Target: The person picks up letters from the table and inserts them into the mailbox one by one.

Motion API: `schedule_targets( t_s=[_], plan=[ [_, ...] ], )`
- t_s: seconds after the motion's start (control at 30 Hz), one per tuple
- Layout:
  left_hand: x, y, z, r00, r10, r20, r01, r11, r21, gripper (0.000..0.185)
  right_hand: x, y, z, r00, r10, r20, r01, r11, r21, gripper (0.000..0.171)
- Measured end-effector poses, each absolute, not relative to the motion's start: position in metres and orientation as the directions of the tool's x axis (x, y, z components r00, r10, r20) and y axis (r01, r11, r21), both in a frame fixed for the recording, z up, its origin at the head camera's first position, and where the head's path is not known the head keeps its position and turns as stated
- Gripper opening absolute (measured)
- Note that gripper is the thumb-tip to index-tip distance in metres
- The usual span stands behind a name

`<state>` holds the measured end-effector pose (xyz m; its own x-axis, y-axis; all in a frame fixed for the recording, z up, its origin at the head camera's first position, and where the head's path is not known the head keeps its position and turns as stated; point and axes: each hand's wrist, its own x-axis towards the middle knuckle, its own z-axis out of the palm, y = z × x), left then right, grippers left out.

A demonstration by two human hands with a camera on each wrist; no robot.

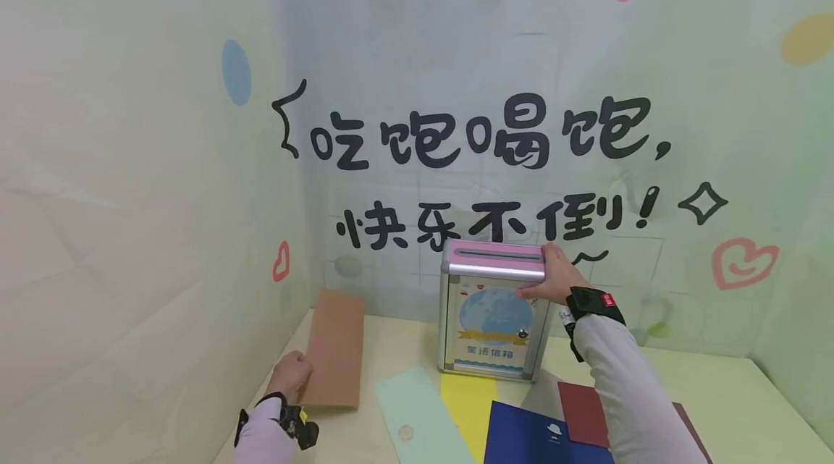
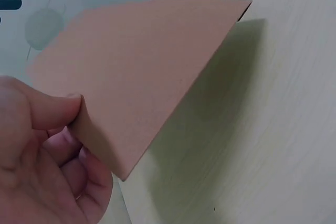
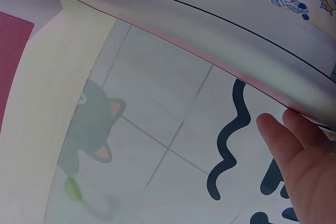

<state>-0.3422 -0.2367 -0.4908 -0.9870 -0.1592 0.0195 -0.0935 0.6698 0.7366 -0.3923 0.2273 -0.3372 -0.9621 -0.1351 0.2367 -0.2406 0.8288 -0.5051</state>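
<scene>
Head view: the left hand (image 1: 291,371) pinches a brown envelope (image 1: 335,348) by its corner. The right hand (image 1: 555,276) grasps the top of the letter box (image 1: 490,315).

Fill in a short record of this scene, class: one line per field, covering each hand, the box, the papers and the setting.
Left hand: left hand pinches the near corner of a brown envelope, lifting it off the table
Right hand: right hand grips the top right side of the box
Box: metal, pink slotted top, upright near the wall
Papers: green sheet, yellow sheet, blue card, dark red card, flat in front of the box
Setting: pale wooden table, decorated wall
</scene>
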Motion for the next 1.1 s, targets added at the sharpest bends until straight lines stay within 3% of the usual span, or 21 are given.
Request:
schedule_targets(
  t_s=[0.27,0.67,1.1],
  plan=[
    [-0.341,-0.239,-0.489,-0.990,-0.140,-0.008,-0.081,0.523,0.848,0.013,-0.392,0.228,-0.338,-0.964,-0.125,0.235,-0.232,0.826,-0.514,0.090],
    [-0.350,-0.235,-0.479,-0.992,-0.120,0.026,-0.025,0.401,0.916,0.015,-0.396,0.230,-0.343,-0.963,-0.125,0.238,-0.234,0.826,-0.513,0.092],
    [-0.368,-0.214,-0.453,-0.990,-0.116,0.084,0.063,0.175,0.983,0.023,-0.392,0.228,-0.339,-0.965,-0.121,0.234,-0.228,0.828,-0.513,0.092]
  ],
)
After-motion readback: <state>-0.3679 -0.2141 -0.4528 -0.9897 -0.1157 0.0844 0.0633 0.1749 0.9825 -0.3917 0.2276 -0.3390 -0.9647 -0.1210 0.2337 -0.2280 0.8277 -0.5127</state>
